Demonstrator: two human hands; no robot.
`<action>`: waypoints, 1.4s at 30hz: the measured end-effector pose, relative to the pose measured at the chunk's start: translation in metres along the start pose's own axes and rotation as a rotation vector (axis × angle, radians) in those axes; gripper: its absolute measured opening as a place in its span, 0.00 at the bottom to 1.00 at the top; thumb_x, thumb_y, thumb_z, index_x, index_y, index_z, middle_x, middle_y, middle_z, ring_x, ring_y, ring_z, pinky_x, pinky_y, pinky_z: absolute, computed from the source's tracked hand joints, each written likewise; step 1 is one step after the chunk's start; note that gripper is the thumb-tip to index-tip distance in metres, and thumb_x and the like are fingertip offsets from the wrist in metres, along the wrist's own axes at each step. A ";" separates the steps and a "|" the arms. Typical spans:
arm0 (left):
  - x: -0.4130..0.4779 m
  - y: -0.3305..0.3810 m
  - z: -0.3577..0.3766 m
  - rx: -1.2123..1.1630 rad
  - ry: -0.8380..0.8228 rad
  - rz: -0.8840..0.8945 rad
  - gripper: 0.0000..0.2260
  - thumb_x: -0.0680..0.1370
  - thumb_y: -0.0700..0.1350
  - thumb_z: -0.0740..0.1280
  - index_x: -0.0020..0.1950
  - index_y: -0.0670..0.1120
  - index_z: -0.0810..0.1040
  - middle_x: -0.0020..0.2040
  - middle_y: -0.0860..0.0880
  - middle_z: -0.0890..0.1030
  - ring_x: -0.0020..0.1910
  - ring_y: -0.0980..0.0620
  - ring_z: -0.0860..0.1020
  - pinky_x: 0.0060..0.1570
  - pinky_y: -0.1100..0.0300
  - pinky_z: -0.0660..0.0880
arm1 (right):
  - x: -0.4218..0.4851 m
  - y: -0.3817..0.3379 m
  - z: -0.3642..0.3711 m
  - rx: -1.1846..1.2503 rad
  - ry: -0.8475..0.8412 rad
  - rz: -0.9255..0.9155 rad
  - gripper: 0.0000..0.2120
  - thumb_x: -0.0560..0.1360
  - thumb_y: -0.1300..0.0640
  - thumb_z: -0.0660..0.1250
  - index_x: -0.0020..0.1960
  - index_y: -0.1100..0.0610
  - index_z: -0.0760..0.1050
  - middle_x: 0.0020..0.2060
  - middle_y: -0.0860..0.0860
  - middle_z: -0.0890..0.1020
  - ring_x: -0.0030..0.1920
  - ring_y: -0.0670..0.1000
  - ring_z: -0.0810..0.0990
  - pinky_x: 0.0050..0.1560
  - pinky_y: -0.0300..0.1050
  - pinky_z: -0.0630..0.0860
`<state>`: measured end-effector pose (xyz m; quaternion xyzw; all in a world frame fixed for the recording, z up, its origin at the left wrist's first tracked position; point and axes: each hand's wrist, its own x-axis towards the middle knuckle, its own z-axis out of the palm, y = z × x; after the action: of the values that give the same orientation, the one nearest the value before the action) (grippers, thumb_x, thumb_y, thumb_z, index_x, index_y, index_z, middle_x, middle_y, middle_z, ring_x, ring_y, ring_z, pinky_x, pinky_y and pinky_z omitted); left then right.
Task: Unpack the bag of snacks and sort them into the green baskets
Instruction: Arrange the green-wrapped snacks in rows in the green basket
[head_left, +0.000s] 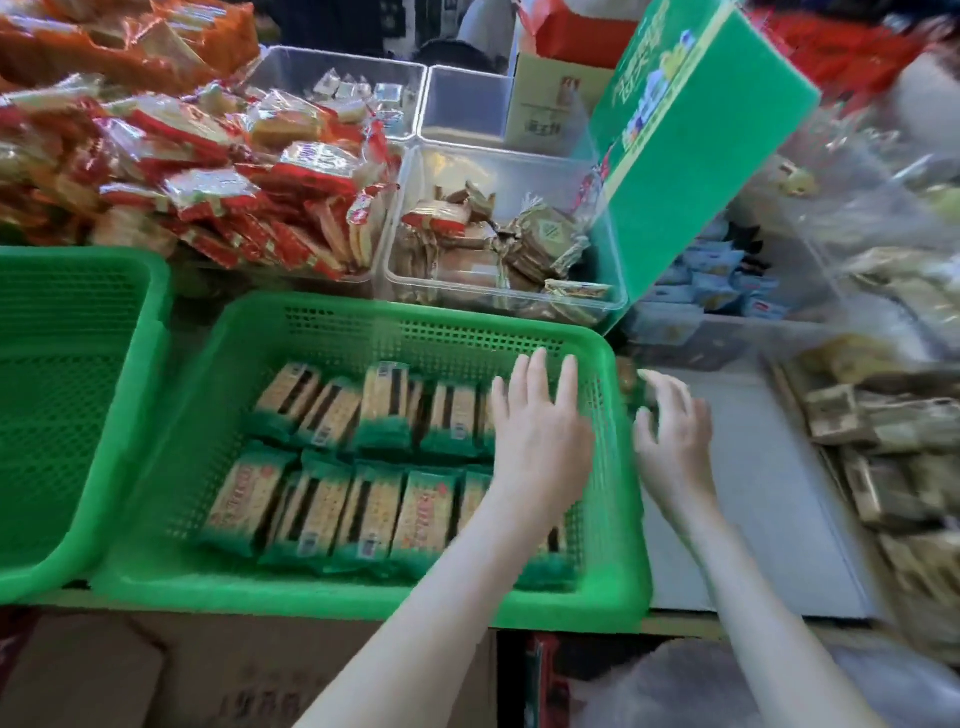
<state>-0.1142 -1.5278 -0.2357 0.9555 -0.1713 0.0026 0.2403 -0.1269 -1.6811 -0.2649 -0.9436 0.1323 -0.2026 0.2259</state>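
Observation:
A green basket (332, 587) in front of me holds two rows of green-and-yellow snack packs (374, 405). My left hand (540, 426) hovers flat over the basket's right end, fingers straight, above the packs. My right hand (670, 421) is just outside the basket's right rim, its fingers curled round a small brownish item (631, 382) that is blurred. A second green basket (78, 405) stands at the left, and no contents show in it.
Clear bins behind hold brown-wrapped snacks (498, 249) and red packs (218, 187). A green carton (691, 150) leans at the back right. A white tray (758, 499) lies to the right, with brown packs (883, 447) beyond it. Cardboard boxes (208, 675) sit below.

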 end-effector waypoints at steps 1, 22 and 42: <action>0.004 0.021 0.015 0.031 0.000 0.036 0.29 0.77 0.47 0.65 0.77 0.43 0.62 0.75 0.37 0.61 0.75 0.38 0.59 0.71 0.38 0.55 | 0.003 0.026 -0.004 -0.020 -0.005 0.051 0.21 0.70 0.66 0.58 0.62 0.66 0.74 0.57 0.63 0.77 0.57 0.62 0.73 0.59 0.49 0.62; 0.116 0.109 0.168 0.676 -0.144 -0.020 0.23 0.77 0.38 0.50 0.70 0.39 0.73 0.60 0.38 0.77 0.56 0.39 0.74 0.58 0.48 0.73 | 0.050 0.220 0.012 -0.194 -0.399 -0.228 0.29 0.60 0.62 0.76 0.59 0.67 0.74 0.52 0.65 0.78 0.44 0.65 0.79 0.45 0.54 0.77; 0.033 0.090 0.018 0.025 0.275 0.071 0.28 0.69 0.57 0.74 0.61 0.42 0.76 0.44 0.40 0.76 0.43 0.39 0.76 0.38 0.51 0.75 | -0.007 0.048 -0.077 0.308 -0.238 0.173 0.32 0.77 0.60 0.64 0.77 0.47 0.56 0.53 0.55 0.68 0.61 0.56 0.64 0.63 0.46 0.60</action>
<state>-0.1137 -1.6212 -0.2071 0.9424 -0.1705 0.1442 0.2491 -0.1744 -1.7487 -0.2271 -0.9004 0.1524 -0.0872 0.3980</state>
